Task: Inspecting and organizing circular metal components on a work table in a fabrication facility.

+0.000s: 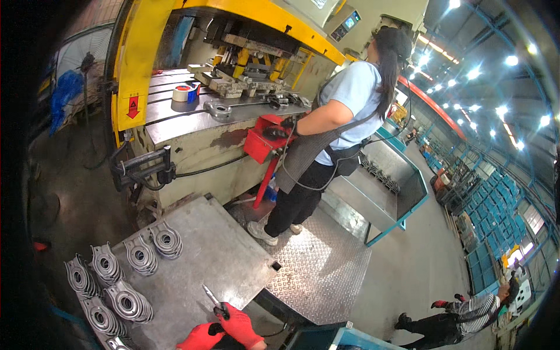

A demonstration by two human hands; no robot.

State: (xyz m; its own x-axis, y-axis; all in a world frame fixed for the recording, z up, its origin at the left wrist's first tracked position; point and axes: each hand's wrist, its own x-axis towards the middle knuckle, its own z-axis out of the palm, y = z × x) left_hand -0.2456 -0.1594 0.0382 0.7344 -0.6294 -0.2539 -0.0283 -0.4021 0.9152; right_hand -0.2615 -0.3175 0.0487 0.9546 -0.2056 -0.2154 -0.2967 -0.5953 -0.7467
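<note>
My right hand, in a red glove with dark fingertips, is closed around a slim silver pen-shaped tool. Its pointed end sticks out up and to the left over the metal table. Just left of it, at the lower edge, is my left hand, also red-gloved. A dark fingertip shows beside the right hand, but most of the left fingers are hidden. Along the table's left side stand several overlapping stacks of ring-shaped metal brackets, the nearest ones to my left hand.
A person in an apron stands at a yellow-framed press, hands at a red control box. Tape and a bracket lie on the press bed. Blue-rimmed bins stand right; another person is at lower right.
</note>
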